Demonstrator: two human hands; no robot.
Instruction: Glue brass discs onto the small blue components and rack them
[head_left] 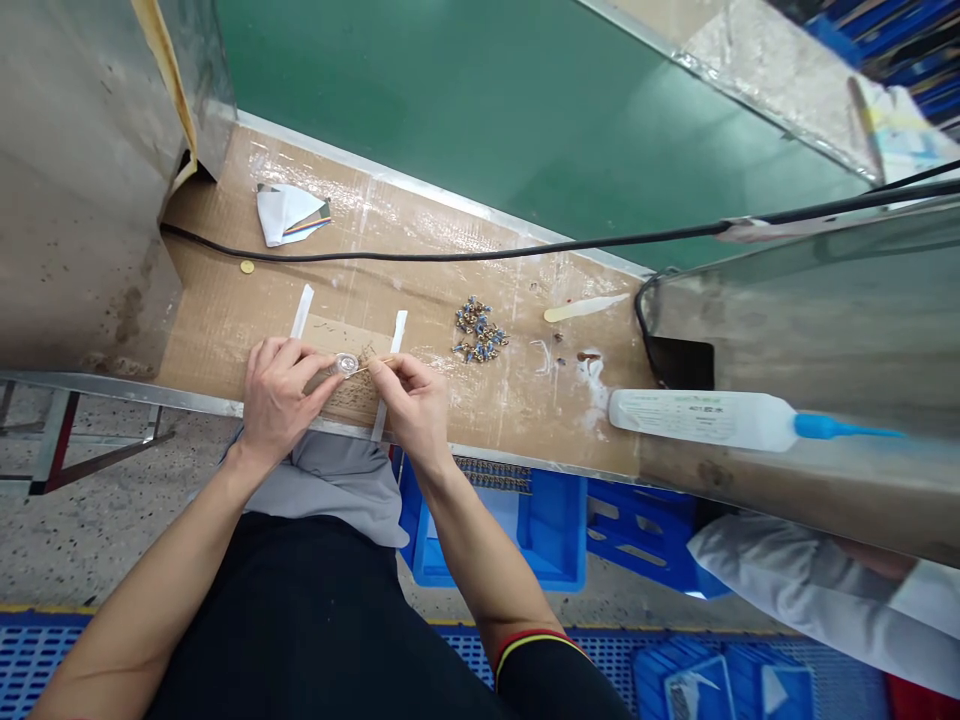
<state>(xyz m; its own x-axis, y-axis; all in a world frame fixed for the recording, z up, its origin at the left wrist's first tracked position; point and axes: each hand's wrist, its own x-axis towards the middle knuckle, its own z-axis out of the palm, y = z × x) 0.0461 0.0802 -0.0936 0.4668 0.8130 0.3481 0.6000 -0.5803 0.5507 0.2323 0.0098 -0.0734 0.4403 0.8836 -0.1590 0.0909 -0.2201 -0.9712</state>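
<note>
Between its thumb and fingers my left hand (281,395) grips a small clear round piece (346,364), tilted toward me. My right hand (415,405) pinches a thin wooden stick (366,368), and the tip is beside the clear piece. Whether the two touch I cannot tell. Both hands are above a marked cardboard sheet (352,335) held to the bench by white tape strips (302,311). To the right of my right hand lies a pile of small blue-and-brass parts (481,331).
A white bottle with a blue nozzle (705,418) lies at the right. Behind my hands a black cable (450,255) crosses the bench. A pale flat stick (586,308) and a folded white paper (289,215) lie farther back. Metal boxes (82,200) flank the bench; a blue bin (559,530) stands below.
</note>
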